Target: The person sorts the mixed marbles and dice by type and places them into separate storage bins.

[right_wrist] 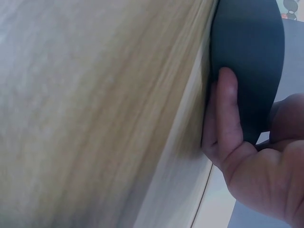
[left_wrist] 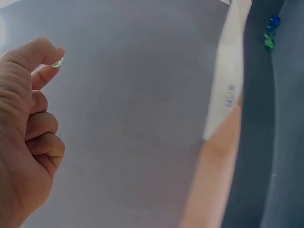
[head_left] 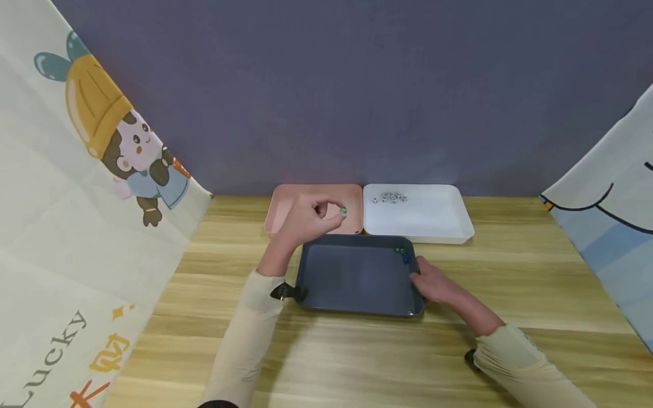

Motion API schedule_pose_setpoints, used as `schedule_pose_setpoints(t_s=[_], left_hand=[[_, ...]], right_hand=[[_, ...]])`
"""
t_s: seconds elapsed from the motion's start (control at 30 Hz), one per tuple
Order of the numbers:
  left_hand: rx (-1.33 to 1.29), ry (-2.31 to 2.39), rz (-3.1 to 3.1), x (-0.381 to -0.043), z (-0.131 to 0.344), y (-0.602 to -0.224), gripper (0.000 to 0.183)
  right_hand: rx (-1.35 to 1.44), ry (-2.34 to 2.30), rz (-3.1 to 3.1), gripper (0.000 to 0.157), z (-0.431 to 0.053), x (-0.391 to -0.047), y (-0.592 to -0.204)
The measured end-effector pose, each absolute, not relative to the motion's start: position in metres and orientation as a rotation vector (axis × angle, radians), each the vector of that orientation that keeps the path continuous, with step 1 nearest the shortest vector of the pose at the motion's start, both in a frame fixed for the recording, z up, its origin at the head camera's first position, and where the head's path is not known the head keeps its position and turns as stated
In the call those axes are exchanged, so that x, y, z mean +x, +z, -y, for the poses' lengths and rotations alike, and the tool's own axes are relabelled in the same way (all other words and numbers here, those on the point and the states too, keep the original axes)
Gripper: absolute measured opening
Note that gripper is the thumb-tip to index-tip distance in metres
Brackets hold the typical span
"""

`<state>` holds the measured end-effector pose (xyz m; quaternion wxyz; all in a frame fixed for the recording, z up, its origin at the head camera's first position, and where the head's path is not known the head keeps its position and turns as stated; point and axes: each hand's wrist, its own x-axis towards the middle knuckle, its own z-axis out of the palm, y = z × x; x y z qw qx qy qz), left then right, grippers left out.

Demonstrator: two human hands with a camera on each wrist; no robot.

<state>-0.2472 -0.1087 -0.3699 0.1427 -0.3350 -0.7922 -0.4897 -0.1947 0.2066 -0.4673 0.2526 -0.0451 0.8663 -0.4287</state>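
Observation:
My left hand (head_left: 308, 218) is raised over the pink tray (head_left: 279, 207), pinching a green glass marble (head_left: 343, 210) between thumb and index finger. In the left wrist view the marble (left_wrist: 58, 62) looks translucent, and the other fingers are curled into the palm. A dark grey tray (head_left: 357, 283) lies in front of the pink one. Blue marbles (head_left: 405, 259) and green marbles (head_left: 399, 250) sit in its far right corner. My right hand (head_left: 435, 281) grips that tray's right side. In the right wrist view its fingers (right_wrist: 228, 102) lie against the outer wall.
A white tray (head_left: 433, 215) stands right of the pink one, with several small white dice-like cubes (head_left: 393, 197) at its back left. The trays rest on a wood-grain table (head_left: 515, 255). Behind rises a dark grey-blue backdrop (head_left: 357, 96); printed cloths (head_left: 61, 187) hang at both sides.

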Motion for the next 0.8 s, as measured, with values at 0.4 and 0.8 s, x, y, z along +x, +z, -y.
schedule_pose_setpoints(t_s=[0.4, 0.8], left_hand=[[-0.773, -1.641, 2.571, -0.332, 0.106, -0.398, 0.021], [-0.419, -1.571, 2.913, -0.393, 0.101, -0.438, 0.019]], right_hand=[[-0.168, -1.176, -2.372, 0.043, -0.208, -0.195, -0.468], [-0.16, -1.138, -2.409, 0.041, -0.206, -0.197, -0.468]])
